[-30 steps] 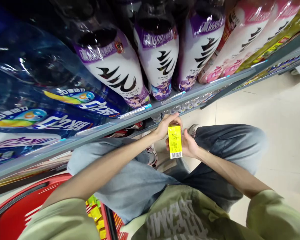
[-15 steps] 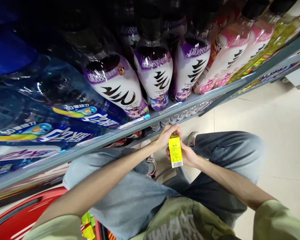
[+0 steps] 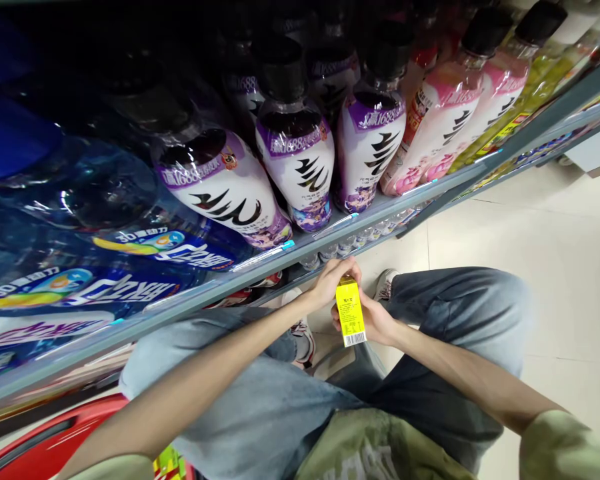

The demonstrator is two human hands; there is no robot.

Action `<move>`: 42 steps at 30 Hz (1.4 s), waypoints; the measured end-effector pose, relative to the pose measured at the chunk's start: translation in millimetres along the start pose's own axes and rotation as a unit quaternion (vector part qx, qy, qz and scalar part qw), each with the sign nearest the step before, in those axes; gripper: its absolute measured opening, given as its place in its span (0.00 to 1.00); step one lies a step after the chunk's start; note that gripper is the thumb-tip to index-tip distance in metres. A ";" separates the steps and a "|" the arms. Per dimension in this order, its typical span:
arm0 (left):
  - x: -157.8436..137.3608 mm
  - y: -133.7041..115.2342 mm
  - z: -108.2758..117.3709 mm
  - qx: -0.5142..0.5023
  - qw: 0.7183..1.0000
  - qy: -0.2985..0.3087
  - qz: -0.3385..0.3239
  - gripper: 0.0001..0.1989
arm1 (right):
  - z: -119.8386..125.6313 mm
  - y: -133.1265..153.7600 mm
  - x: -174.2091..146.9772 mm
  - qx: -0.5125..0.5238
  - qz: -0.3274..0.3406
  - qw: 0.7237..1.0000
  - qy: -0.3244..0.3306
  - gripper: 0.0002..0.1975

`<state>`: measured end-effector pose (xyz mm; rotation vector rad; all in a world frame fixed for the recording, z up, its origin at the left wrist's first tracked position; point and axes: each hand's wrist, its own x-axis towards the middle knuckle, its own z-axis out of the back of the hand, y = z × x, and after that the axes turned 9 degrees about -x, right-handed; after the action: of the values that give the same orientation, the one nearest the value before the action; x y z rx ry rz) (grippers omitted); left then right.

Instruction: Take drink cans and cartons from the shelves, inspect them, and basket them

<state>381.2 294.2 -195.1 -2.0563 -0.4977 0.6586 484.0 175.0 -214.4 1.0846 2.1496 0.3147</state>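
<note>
A small yellow carton (image 3: pixel 351 312) with dark print and a barcode at its near end is between my hands, above the floor and between my knees. My left hand (image 3: pixel 334 278) curls over the carton's far end, its fingers closed there. From the right side, my right hand (image 3: pixel 375 320) grips the carton, with fingertips showing past its left edge. The far end of the carton is partly hidden by the left fingers.
Before me runs a shelf edge (image 3: pixel 325 235) with purple-labelled bottles (image 3: pixel 300 157), pink-labelled bottles (image 3: pixel 445 127) and large blue bottles (image 3: pixel 145 247). A red basket (image 3: pixel 45 433) with colourful packets (image 3: pixel 169 461) stands at lower left. Pale floor tiles (image 3: pixel 570 280) lie to the right.
The camera view has tilted slightly, so the bottles sit a little lower and further left. Both hands still hold the yellow carton, now slightly lower in the picture.
</note>
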 end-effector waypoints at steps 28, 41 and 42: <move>-2.1 -2.4 1.4 0.026 1.000 -0.009 0.001 0.29 | -1.1 -1.6 1.9 -0.009 0.000 1.000 -0.014 0.27; -0.8 -1.0 1.8 0.039 0.999 -0.004 -0.010 0.29 | -2.1 -1.3 1.2 -0.006 0.002 1.000 -0.011 0.27; -0.9 -1.6 1.4 0.038 0.999 -0.003 -0.009 0.30 | -2.2 -1.3 1.0 -0.006 0.002 1.000 -0.012 0.27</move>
<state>379.4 295.4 -194.2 -1.9776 -0.4878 0.6629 481.3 175.1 -213.9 1.0804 2.1218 0.3139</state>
